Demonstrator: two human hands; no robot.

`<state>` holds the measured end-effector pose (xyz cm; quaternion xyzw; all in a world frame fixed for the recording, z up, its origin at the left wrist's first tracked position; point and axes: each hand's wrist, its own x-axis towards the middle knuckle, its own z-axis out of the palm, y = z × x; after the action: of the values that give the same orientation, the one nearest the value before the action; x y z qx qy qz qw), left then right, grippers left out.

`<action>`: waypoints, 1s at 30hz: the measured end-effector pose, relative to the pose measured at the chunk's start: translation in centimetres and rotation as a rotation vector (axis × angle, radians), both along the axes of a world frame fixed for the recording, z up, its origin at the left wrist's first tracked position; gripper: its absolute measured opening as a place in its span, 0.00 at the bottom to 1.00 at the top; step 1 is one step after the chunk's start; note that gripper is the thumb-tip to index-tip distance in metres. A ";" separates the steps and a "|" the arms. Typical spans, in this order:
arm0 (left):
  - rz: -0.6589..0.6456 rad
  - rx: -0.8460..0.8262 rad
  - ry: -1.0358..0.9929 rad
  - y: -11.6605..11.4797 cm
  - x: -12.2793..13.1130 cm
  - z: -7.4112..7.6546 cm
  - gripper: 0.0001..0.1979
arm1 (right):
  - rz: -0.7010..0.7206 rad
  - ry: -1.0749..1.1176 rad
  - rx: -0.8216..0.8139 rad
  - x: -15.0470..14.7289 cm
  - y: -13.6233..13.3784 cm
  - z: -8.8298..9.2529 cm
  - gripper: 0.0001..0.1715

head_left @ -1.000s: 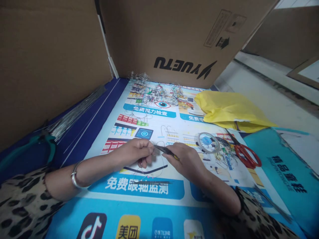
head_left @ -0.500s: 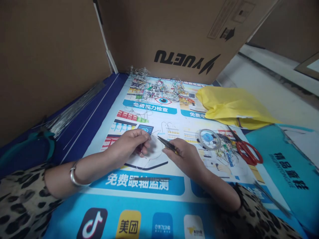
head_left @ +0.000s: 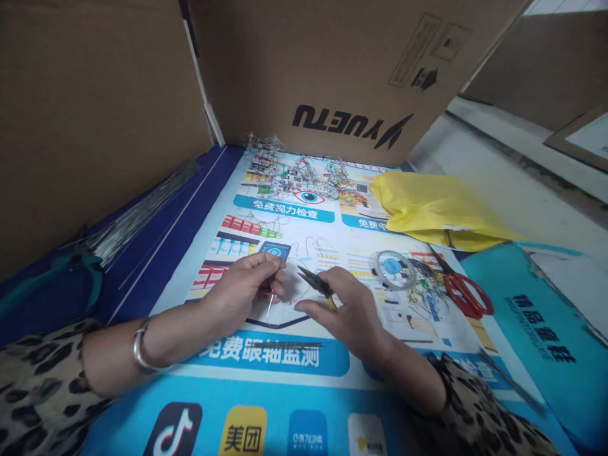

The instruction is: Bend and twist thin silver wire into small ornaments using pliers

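My left hand (head_left: 240, 288), with a silver bangle at the wrist, is closed in a pinch on a thin wire (head_left: 270, 310). The wire loops below the fingers and curves toward the right; its fine ends are hard to make out. In my right hand (head_left: 354, 310) are small pliers (head_left: 316, 280) with dark pointed jaws and a yellow handle. Their jaws stand slightly apart, pointing at my left fingertips with a small gap between. A bent piece of wire (head_left: 311, 244) lies on the printed sheet just beyond my hands.
Tangled wires with coloured bits (head_left: 332, 180) lie at the back. On the right are a tape roll (head_left: 413, 275), red-handled scissors (head_left: 468, 296), a yellow bag (head_left: 437, 206) and a teal bag (head_left: 522, 304). Straight wires (head_left: 142, 215) and teal-handled pliers (head_left: 92, 272) lie left. Cardboard (head_left: 304, 69) walls the back.
The pliers' jaws have parted and turned slightly, and my right thumb has lifted away from the handle. My left hand keeps its pinch. The whole view has shifted a little.
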<state>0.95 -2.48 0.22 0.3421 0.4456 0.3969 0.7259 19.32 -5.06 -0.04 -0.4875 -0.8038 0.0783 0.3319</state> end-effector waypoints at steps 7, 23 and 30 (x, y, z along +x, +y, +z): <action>-0.029 0.002 -0.014 -0.5 0.2 -0.1 0.08 | 0.011 0.015 0.043 0.2 0.0 -0.1 0.17; 0.018 0.044 -0.034 -0.6 0.3 -0.2 0.07 | 0.027 -0.014 0.128 -0.2 -0.2 0.1 0.15; 0.037 0.050 -0.018 -0.7 0.4 -0.1 0.07 | 0.022 -0.010 0.136 -0.2 -0.2 0.1 0.13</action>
<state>1.34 -3.17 0.15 0.3482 0.4351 0.4244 0.7137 19.15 -5.26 0.03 -0.4554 -0.8141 0.0246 0.3596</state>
